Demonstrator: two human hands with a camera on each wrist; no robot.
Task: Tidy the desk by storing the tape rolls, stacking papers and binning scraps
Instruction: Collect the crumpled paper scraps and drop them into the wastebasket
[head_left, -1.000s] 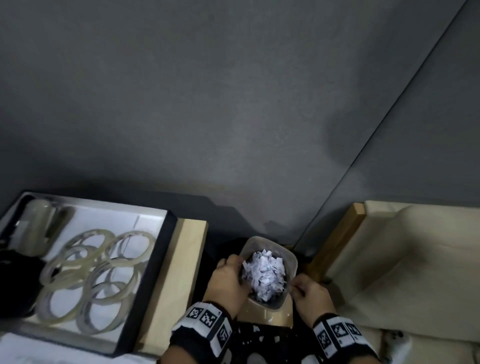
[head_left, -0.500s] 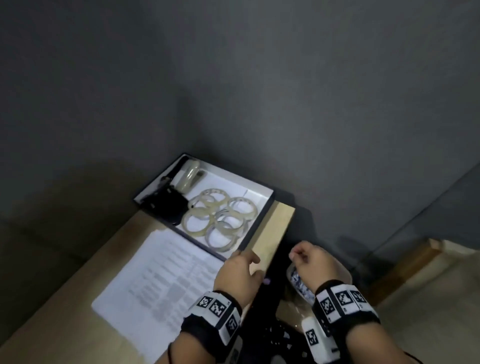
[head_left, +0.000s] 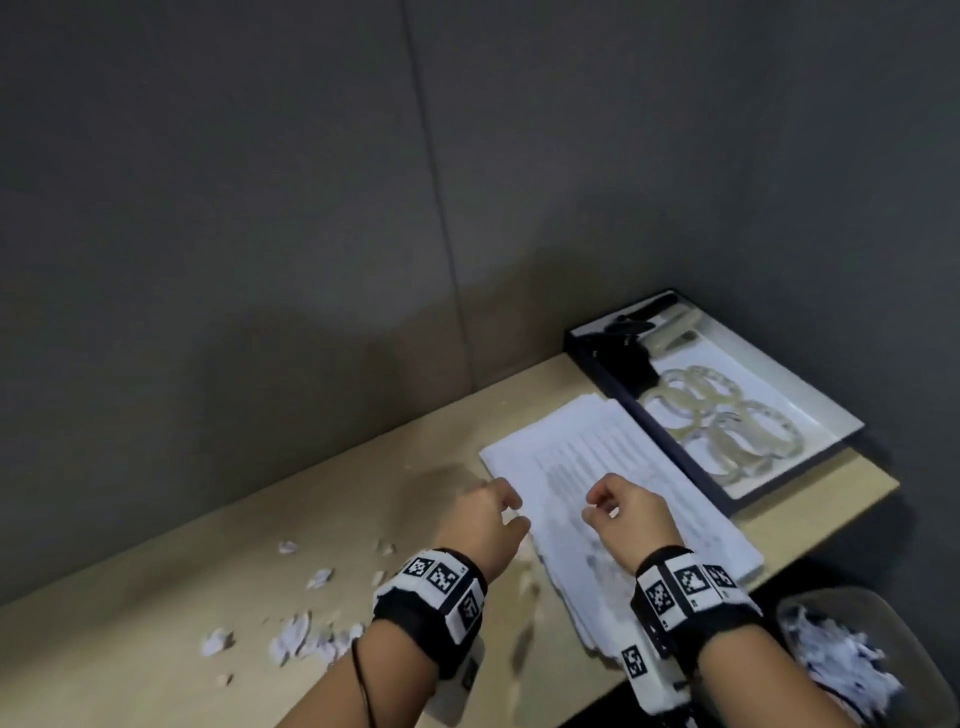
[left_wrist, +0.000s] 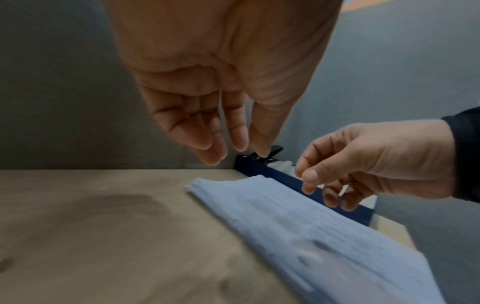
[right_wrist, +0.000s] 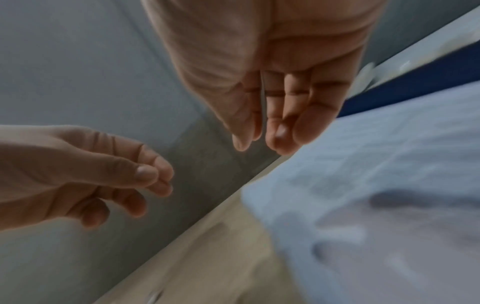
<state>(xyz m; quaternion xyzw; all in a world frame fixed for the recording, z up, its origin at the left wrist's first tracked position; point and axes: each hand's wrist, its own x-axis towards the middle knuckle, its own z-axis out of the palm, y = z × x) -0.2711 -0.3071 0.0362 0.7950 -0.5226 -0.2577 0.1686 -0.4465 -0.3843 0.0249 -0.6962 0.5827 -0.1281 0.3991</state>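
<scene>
Print on the stacked papers (head_left: 618, 499) blurs beyond reading; the scrap bin (head_left: 883, 613) runs off the head view's lower right corner.

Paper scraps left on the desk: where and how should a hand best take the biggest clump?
Probably from straight above, with the left hand, which hovers empty nearer them. The biggest clump of paper scraps lies flat and loose on the desk, so pinch or rake its outer edges inward with the fingertips; it has no handle or rigid side.

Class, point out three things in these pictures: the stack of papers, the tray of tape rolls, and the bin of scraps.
stack of papers (head_left: 613, 467), head view, on the top sheet.
tray (head_left: 810, 400), head view, on its white floor.
bin (head_left: 852, 603), head view, on its rim.
</scene>
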